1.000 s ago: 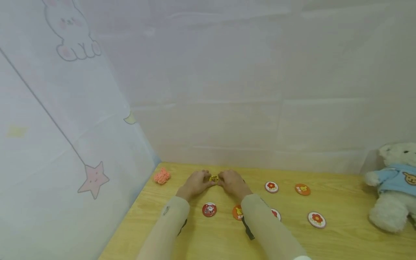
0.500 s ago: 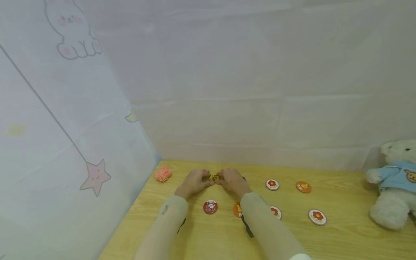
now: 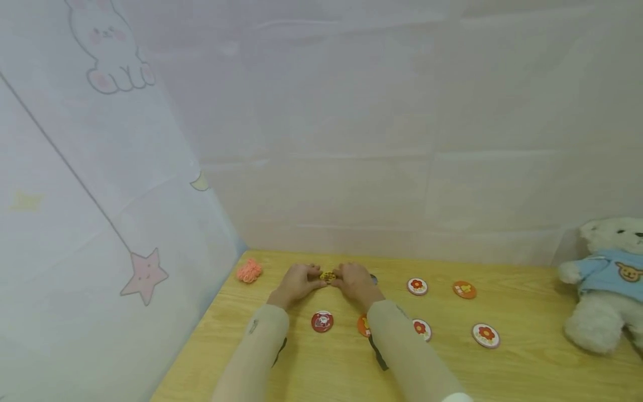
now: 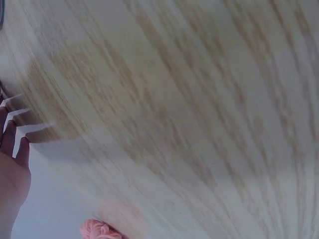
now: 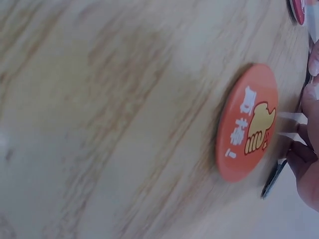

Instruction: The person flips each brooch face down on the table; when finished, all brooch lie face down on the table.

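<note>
A small yellow round badge [image 3: 328, 276] with dark markings is at the table's far side, between both hands. My left hand [image 3: 297, 283] pinches its left edge between thumb and fingers. From the other side, my right hand [image 3: 354, 283] pinches its right edge. The badge looks tilted, and the fingertips cover parts of its rim. In the left wrist view, fingers [image 4: 9, 139] show at the left edge, but the badge cannot be made out. Fingers [image 5: 310, 144] appear at the right edge of the right wrist view, behind an orange thumbs-up badge [image 5: 247, 122].
A red badge [image 3: 322, 321] lies nearer the front. White flower badges [image 3: 417, 286] and another orange badge [image 3: 464, 290] lie to the right. A dark disc [image 3: 374, 279] is partly behind my right hand. Pink yarn [image 3: 249, 271] sits far left; a teddy bear [image 3: 605, 285] sits right.
Both hands stay at the yellow badge, whose visible face looks narrower and more tilted now. More of the dark disc shows beside my right hand. The whole view has shifted slightly.
</note>
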`<move>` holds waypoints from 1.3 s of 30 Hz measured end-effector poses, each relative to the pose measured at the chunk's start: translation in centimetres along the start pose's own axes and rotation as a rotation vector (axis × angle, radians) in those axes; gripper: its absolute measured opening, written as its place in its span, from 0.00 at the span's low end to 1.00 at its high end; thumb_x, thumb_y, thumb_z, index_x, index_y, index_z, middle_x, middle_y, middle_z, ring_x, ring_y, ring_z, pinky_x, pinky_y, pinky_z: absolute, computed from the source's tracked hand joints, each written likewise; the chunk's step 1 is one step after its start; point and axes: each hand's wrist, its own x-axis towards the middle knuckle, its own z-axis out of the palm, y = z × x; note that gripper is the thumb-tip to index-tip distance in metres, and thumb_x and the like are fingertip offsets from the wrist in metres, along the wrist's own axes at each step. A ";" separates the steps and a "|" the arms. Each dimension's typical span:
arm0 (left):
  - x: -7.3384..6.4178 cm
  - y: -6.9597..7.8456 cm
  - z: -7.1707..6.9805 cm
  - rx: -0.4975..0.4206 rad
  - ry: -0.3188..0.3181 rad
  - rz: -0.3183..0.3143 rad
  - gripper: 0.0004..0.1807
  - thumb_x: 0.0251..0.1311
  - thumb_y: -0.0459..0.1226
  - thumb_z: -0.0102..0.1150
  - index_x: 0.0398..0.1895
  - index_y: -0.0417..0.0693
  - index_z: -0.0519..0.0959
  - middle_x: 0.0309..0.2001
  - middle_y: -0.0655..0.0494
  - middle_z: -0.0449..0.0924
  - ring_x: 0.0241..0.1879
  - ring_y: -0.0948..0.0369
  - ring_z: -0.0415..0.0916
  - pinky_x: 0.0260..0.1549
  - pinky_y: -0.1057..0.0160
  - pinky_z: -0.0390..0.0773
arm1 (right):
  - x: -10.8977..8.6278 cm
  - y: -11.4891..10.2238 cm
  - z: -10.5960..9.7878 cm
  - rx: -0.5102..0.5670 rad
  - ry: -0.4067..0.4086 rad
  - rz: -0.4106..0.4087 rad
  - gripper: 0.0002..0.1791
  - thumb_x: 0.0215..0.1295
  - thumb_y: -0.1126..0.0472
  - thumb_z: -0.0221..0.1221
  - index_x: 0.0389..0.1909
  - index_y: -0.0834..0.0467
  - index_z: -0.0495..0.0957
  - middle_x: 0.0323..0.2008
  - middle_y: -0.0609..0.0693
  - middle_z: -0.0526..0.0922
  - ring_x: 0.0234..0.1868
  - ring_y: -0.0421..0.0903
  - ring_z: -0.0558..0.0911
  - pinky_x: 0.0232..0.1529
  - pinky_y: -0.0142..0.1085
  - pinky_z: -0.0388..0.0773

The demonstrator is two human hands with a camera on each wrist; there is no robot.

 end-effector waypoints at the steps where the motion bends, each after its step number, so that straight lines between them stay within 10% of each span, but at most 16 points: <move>1: 0.0 0.0 0.0 -0.007 0.000 0.002 0.21 0.59 0.42 0.67 0.51 0.36 0.81 0.57 0.41 0.77 0.63 0.46 0.69 0.65 0.48 0.65 | 0.0 -0.1 0.1 0.000 0.007 0.004 0.23 0.67 0.50 0.60 0.58 0.59 0.79 0.46 0.55 0.82 0.47 0.55 0.79 0.51 0.47 0.78; 14: 0.3 1.1 -1.0 -0.027 -0.053 0.016 0.18 0.62 0.37 0.64 0.51 0.33 0.80 0.58 0.37 0.74 0.63 0.42 0.68 0.64 0.47 0.65 | 0.4 0.6 0.8 -0.085 0.064 -0.062 0.14 0.70 0.50 0.57 0.37 0.58 0.82 0.30 0.50 0.80 0.30 0.47 0.78 0.34 0.39 0.79; 24: 0.1 1.4 -1.1 -0.014 -0.080 -0.042 0.19 0.64 0.38 0.62 0.53 0.34 0.79 0.61 0.39 0.73 0.65 0.43 0.65 0.66 0.48 0.62 | -0.1 0.4 1.2 -0.271 0.084 -0.137 0.15 0.73 0.49 0.53 0.38 0.56 0.80 0.31 0.49 0.80 0.31 0.47 0.79 0.34 0.39 0.81; 39: -0.3 0.4 0.3 0.104 0.070 0.091 0.15 0.63 0.43 0.63 0.50 0.48 0.83 0.44 0.52 0.85 0.46 0.53 0.81 0.49 0.52 0.79 | 0.9 0.7 1.9 -0.118 0.336 -0.182 0.16 0.75 0.54 0.51 0.30 0.54 0.82 0.26 0.45 0.82 0.29 0.44 0.82 0.31 0.38 0.81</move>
